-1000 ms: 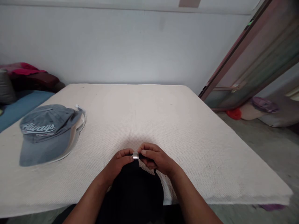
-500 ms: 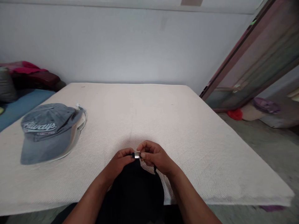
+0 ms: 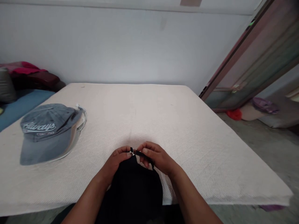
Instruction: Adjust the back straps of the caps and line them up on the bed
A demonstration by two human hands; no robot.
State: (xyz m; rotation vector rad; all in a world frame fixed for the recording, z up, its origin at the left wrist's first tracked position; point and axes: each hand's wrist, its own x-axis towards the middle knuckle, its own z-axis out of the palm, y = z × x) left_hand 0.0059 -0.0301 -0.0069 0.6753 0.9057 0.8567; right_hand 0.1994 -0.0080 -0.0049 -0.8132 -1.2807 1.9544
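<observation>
- The black cap-like item [image 3: 137, 189] is at the near edge of the worktop [image 3: 158, 118], close to the wearer's body, with its strap end up between the two hands.
- The left hand [image 3: 116, 159] has its grip closed on the small metal buckle [image 3: 132, 153], pinching it between thumb and fingers; this hand is best used as the steady anchor.
- The right hand [image 3: 159, 157] has its grip closed on the black strap [image 3: 143, 154], thumb on top and fingers curled around it, just beside the buckle.
- Holding the buckle square to the strap seems wise, since a tilted buckle could make the band bind or bunch.
- The strap is best kept flat and untwisted, handled near the metal, where a short length stays stiffer and easier to control.
- Small, even finger movements suit it better than a hard pull, which could drag the soft fabric or jerk the buckle out of the left fingertips.
- The buckle's exact opening is too small to make out, so feel matters as much as sight.
- The grey-blue cap [image 3: 48, 123] lies well apart on the left, over paler headwear, out of the way of both forearms.
</observation>
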